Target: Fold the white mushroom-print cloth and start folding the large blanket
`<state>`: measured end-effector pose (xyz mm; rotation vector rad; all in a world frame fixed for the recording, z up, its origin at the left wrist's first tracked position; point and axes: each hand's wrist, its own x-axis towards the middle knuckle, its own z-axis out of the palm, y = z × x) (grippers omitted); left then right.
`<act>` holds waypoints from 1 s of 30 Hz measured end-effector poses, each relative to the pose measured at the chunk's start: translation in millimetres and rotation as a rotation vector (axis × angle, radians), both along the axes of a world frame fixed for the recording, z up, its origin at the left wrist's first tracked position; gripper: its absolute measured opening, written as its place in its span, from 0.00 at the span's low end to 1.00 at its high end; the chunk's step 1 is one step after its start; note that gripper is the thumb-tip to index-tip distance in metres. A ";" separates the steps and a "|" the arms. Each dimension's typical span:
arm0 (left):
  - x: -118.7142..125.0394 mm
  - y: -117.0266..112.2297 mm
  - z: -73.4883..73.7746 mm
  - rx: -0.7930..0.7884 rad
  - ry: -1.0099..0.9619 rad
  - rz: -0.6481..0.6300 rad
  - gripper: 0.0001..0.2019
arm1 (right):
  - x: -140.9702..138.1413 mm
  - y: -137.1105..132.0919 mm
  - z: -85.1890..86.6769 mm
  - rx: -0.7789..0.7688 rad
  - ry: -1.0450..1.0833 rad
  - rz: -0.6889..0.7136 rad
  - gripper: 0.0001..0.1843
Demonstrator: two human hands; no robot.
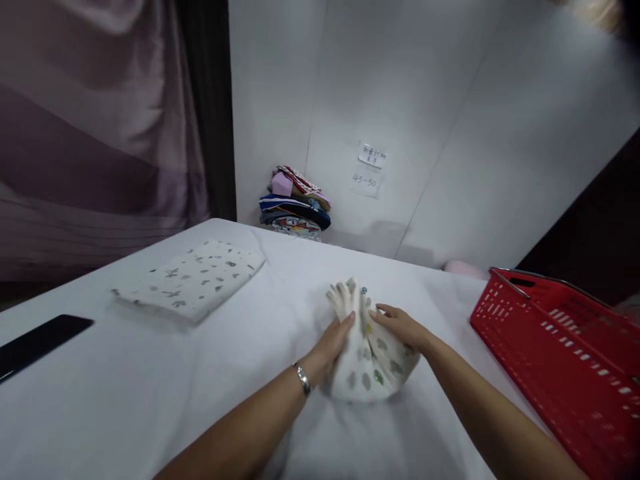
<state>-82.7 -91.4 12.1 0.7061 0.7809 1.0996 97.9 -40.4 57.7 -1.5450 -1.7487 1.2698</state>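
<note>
Partly hidden — bunched cloth (364, 367) (edge blurred) | both hands (334, 341) (400, 327) gripping | basket (555, 360) — cropped

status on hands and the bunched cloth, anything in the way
Left hand, right hand both gripping cloth. Cloth gathered in folds. Red basket at right, clear of hands.

Off-white cloth (365, 363), printed with scattered grey, green and yellow leaf-like motifs. Bunched into pleats between left hand (334, 341) and right hand (400, 327); lower part flares wide, edge blurred. Over white tabletop (240, 400), contact unclear.
</note>
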 end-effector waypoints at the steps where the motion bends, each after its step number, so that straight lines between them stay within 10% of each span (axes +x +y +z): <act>1: -3.2 2.8 -0.1 -0.036 -0.049 -0.016 0.27 | -0.9 1.5 -2.8 -0.018 0.022 -0.017 0.31; 16: -22.4 1.6 -26.7 -0.389 -0.035 -0.025 0.22 | 75.7 5.4 -71.2 -0.131 0.270 -0.300 0.42; 30: 12.5 -3.4 -49.6 -0.385 -0.145 -0.088 0.26 | 106.3 53.5 -69.3 0.088 -0.201 -0.216 0.37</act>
